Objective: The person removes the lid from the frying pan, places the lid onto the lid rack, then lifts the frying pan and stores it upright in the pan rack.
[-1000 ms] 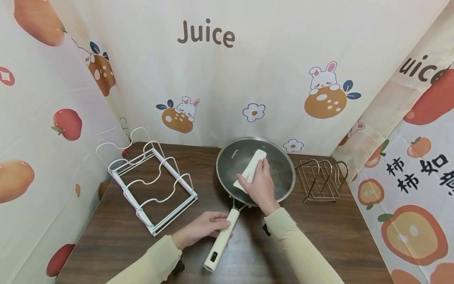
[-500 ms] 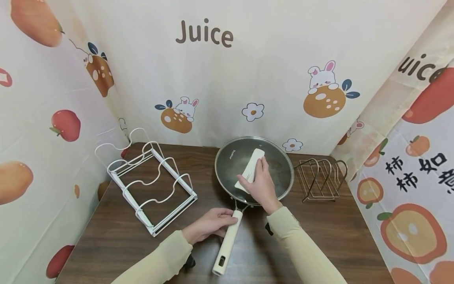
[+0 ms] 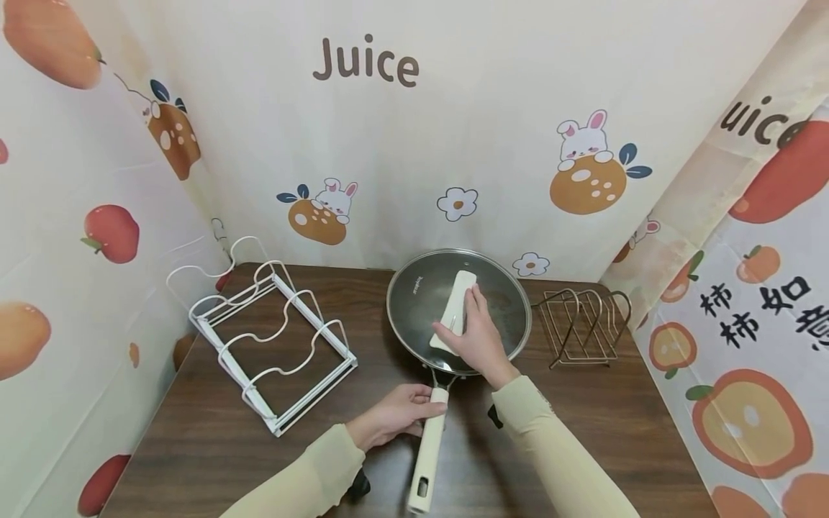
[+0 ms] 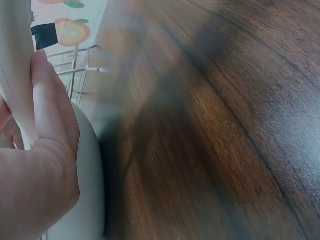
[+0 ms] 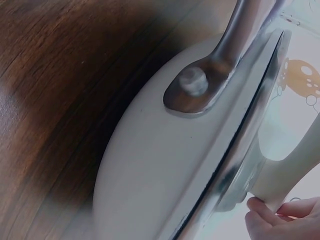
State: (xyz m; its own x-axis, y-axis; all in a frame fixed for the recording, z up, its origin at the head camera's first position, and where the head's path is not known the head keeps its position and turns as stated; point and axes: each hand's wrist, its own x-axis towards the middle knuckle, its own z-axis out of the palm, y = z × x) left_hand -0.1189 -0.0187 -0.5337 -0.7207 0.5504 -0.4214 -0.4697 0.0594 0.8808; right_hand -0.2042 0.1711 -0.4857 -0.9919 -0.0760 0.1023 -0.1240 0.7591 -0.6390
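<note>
A cream pan (image 5: 145, 155) with a clear glass lid (image 3: 414, 316) over it stands on the table in the head view. My left hand (image 3: 398, 416) grips the upper part of the pan's long cream handle (image 3: 427, 460), thumb on top and fingers beneath. In the left wrist view, the left hand (image 4: 47, 145) is beside the pan's pale side (image 4: 90, 170). My right hand (image 3: 482, 338) holds the lid's long white handle (image 3: 458, 306), with the thumb on its near left side. The right wrist view has the right hand's fingertips (image 5: 260, 215) at the base of the lid handle (image 5: 287, 175).
On the left of the brown wooden table (image 3: 214, 467) lies a white wire rack (image 3: 259, 392) with wavy dividers. A smaller bronze wire rack (image 3: 583, 331) stands just right of the pan. Printed curtains (image 3: 388, 144) enclose the back and both sides.
The pan's handle end has swung to the right, with my left hand moving along. The lid's handle has turned the same way, counterclockwise, under my right hand. Both racks stay put.
</note>
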